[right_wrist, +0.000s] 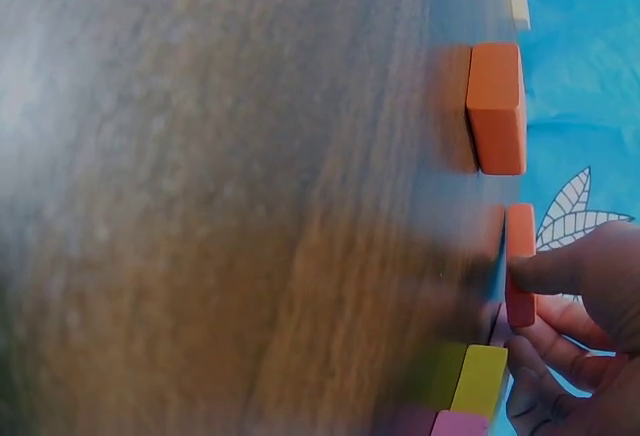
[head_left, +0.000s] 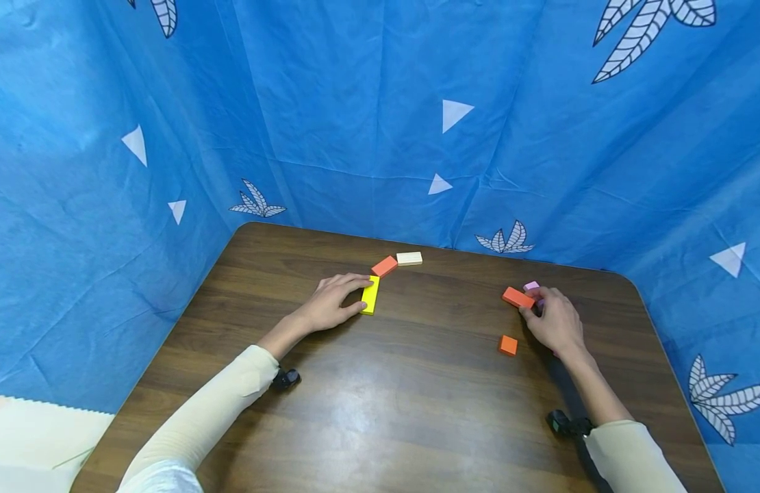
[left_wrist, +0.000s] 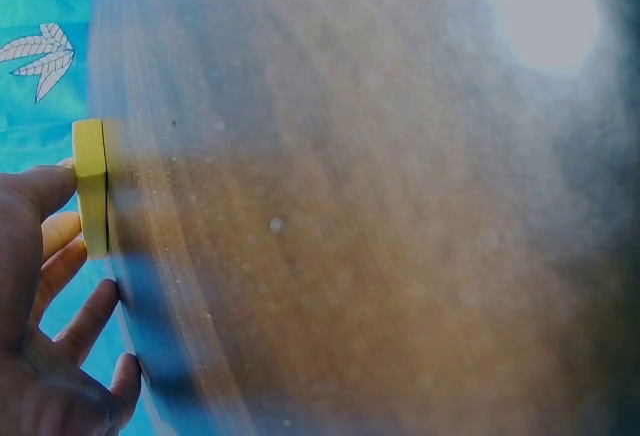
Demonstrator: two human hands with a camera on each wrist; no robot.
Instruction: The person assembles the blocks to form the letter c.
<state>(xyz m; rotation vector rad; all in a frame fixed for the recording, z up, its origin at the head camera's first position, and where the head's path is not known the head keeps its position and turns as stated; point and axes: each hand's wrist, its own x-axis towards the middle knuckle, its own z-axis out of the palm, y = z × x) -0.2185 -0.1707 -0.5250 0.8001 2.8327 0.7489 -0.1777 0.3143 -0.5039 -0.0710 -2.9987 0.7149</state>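
Note:
At the left, my left hand pinches a flat yellow block between thumb and fingers. In the left wrist view, the thumb lies against that block's near side, with other fingers spread below. Over on the right, my right hand holds a red-orange block between thumb and fingers. A pink block shows just behind it, partly hidden by the hand. The right wrist view shows another yellow block and a pink block close to these fingers.
A red-orange block and a cream block lie end to end beyond the left hand. An orange block sits left of the right hand. Blue patterned cloth hangs around the brown wooden table.

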